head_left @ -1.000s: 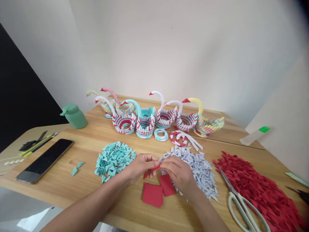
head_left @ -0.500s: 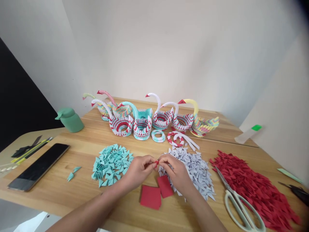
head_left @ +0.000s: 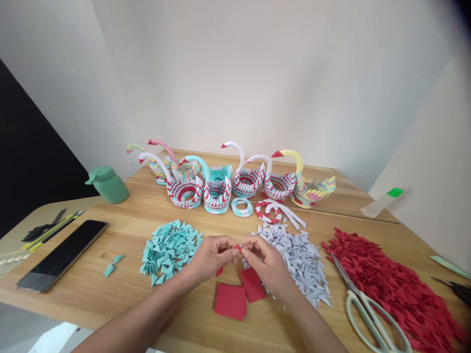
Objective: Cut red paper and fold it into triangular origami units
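Over my remote camera feed, I see a wooden table (head_left: pixel 121 211). Paper swans (head_left: pixel 249 184) stand along its back, paper rings (head_left: pixel 242 214) before them. Nearer, left to right: a phone (head_left: pixel 62 256), teal triangle heap (head_left: pixel 171 251), red paper squares (head_left: pixel 230 300), pale triangle heap (head_left: pixel 302 264), scissors (head_left: pixel 354 288), red triangle heap (head_left: pixel 390 289).

Black phone (head_left: pixel 62 256) lying flat, green spouted container (head_left: pixel 110 186), yellow-and-black pencils (head_left: pixel 51 231) at left.

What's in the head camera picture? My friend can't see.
The left hand and right hand pinch a red paper piece above a wooden table. Nearby lie a teal pile, a pale pile and a red pile of folded pieces; paper swans stand behind.
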Tool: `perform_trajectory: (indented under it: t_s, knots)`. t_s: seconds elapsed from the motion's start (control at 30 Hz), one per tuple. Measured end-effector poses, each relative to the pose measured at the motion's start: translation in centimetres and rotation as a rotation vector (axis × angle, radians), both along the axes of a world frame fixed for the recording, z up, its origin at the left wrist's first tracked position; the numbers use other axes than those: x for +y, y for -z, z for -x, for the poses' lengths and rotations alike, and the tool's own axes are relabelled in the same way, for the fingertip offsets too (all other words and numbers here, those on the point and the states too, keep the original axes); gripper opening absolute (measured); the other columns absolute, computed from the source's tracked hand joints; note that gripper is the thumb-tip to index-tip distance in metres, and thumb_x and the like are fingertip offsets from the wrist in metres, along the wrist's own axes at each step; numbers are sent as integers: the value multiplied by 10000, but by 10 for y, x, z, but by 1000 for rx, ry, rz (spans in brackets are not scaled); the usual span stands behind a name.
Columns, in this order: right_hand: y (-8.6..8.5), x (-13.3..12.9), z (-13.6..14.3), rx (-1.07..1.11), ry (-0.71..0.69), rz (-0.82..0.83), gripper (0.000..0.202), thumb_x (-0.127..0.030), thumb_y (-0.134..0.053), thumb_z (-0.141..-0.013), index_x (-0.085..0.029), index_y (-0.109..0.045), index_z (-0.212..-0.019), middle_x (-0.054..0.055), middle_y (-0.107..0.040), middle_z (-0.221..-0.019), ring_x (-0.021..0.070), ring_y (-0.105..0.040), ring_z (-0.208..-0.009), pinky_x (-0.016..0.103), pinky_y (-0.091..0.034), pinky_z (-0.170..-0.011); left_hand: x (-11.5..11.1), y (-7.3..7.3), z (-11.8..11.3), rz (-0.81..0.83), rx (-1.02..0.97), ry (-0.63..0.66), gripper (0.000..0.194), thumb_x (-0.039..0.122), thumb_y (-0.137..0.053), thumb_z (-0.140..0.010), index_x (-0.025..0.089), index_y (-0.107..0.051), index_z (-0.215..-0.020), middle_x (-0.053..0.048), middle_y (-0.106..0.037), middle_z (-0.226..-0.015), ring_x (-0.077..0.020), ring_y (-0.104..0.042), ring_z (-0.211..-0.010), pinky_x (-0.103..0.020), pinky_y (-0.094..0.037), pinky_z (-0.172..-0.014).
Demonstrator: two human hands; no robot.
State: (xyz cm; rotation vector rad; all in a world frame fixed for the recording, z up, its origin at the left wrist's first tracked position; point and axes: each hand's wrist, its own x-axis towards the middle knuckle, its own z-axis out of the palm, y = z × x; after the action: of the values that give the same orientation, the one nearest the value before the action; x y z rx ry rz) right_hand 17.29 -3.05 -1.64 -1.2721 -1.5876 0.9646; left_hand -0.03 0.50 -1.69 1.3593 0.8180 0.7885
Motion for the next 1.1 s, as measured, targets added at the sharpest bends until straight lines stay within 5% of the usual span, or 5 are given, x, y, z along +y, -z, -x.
perform_trajectory:
  t_s: [0.57, 0.8, 1.1]
  knots:
    - [1, 4, -6, 133, 12, 126, 344, -392, -639, -798, -179, -698, -1063, -7, -563, -726, 141, -529, -668, 252, -432, -619, -2, -1, 1, -81, 142, 19, 299, 420, -610, -756, 127, -606, -693, 42, -469, -516, -78, -372, -444, -207, -285, -446]
    - [-2, 2, -5, 124, -21, 151, 286, -440, -620, -817, -168, -653, -737, -18, -556, -622, 129, -497, -588, 244, -397, -571, -5, -8, 0, -134, 163, 16, 267, 387, -635, -756, 130, -631, -686, 38, -506, -528, -73, -391, -462, -191, -310, -462]
    - [-12, -1, -4, 179, 3, 169, 266, -414, -635, -794, -168, -632, -694, -22, -558, -592, 121, -494, -561, 237, -394, -545, -9, -14, 1, -392, 212, -31, 184, 298, -643, -811, 158, -737, -739, -28, -687, -664, -141, -568, -602, -215, -401, -582]
